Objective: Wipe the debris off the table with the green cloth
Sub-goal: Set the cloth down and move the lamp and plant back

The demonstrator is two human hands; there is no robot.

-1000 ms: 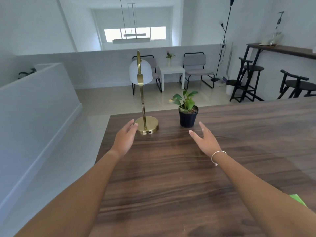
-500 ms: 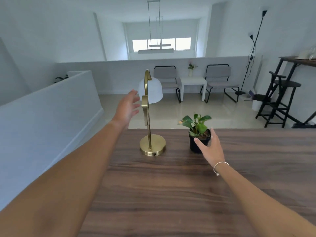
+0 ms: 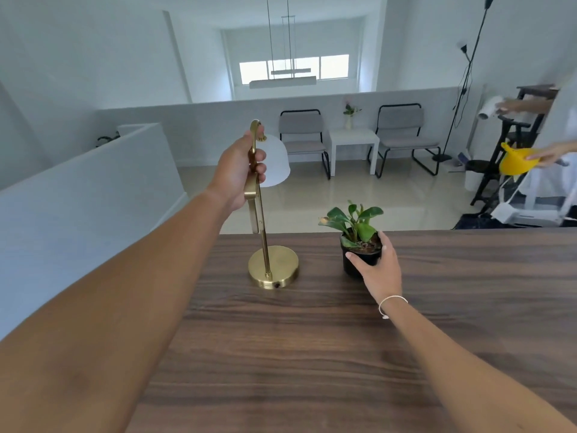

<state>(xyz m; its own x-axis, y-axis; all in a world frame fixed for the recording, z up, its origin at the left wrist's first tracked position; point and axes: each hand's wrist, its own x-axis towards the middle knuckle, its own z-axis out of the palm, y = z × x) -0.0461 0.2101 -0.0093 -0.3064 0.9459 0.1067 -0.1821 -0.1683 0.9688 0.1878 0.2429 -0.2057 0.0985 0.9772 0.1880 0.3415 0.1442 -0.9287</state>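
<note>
A dark wooden table (image 3: 312, 354) fills the lower view. A brass lamp (image 3: 273, 267) with a white shade stands near its far edge. My left hand (image 3: 240, 170) is closed around the upper part of the lamp's stem. A small plant in a black pot (image 3: 359, 245) stands to the lamp's right, and my right hand (image 3: 379, 270) wraps the pot's near right side. The green cloth is out of view, and I see no debris on the table.
Another person at the far right holds a yellow object (image 3: 516, 160) and a white roll (image 3: 488, 109). Beyond the table's far edge are two chairs (image 3: 304, 135), a small white side table (image 3: 354, 140), black stools and a floor lamp.
My left hand rose and closed on the lamp stem. My right hand reached forward and took hold of the plant pot. The view tilted, and the green cloth left the frame.
</note>
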